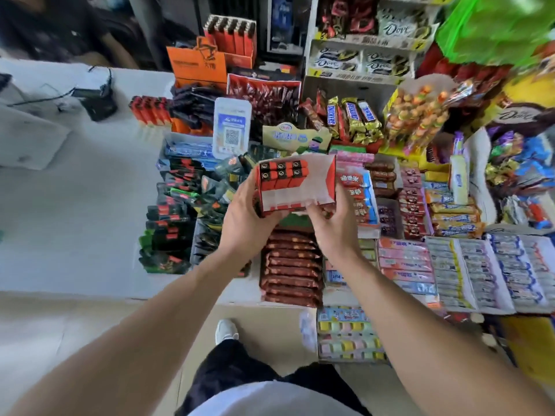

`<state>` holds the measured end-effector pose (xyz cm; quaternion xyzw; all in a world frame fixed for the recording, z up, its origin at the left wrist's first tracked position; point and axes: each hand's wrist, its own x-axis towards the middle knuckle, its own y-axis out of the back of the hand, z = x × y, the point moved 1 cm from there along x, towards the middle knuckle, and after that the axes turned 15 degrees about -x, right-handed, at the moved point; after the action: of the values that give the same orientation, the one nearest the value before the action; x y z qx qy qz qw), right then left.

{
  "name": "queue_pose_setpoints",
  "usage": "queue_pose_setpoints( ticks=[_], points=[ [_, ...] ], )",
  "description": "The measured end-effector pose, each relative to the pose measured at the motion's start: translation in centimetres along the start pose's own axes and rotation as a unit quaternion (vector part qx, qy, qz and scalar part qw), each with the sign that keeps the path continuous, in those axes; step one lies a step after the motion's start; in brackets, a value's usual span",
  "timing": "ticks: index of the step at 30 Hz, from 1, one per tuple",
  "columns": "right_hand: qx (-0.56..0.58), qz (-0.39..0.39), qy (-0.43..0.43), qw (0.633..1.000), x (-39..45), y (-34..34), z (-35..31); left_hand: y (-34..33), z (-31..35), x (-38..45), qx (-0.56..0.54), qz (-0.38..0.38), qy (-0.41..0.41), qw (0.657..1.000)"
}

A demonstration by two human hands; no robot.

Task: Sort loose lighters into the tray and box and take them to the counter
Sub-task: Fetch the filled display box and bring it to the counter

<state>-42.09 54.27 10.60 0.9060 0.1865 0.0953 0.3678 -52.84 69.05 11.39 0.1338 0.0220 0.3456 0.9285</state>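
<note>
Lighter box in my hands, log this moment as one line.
left hand: holds lighter box | right hand: grips its front | box: partly filled, lighters at left | location: above snack display

- A small shop, seen from above at its sales table (75,205), a pale surface crowded with goods for sale.
- Snack bars lie in open display boxes: Snickers bars (354,118), rows of brown wrapped bars (291,265), and many bright candy packets (405,259).
- A tiered white shelf (360,73) at the back holds Dove chocolate packs (363,63) above yellow price strips.
- A standing QR payment sign (232,127) sits among the goods.
- Orange display boxes of lighters (231,37) stand at the back of the table.
- A card reader or similar dark device with cables (99,100) rests on the bare left part of the table.
</note>
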Motion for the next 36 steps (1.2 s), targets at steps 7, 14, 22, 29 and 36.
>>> queue_pose_setpoints(
  ticks=[7, 14, 22, 29, 36],
  points=[
    [-0.013, 0.01, -0.04, 0.999, 3.3, -1.4, -3.3, 2.2, 0.8, 6.2, 0.027, -0.058, -0.011, 0.998],
    [-0.057, -0.015, -0.017, 0.998, 8.9, 1.1, -6.4, 3.8, 3.4, 13.5, 0.061, -0.082, -0.046, 0.994],
    [-0.092, 0.022, -0.051, 0.994, 19.7, -2.0, -9.9, 5.1, 3.2, 26.9, 0.097, -0.142, -0.076, 0.982],
    [-0.107, 0.038, -0.069, 0.991, 29.9, -5.5, -11.9, 5.1, 2.4, 38.0, 0.134, -0.158, -0.086, 0.974],
    [-0.141, 0.056, -0.08, 0.985, 36.2, -8.4, -11.5, 4.1, 1.9, 43.3, 0.211, -0.157, -0.08, 0.961]
  ],
)
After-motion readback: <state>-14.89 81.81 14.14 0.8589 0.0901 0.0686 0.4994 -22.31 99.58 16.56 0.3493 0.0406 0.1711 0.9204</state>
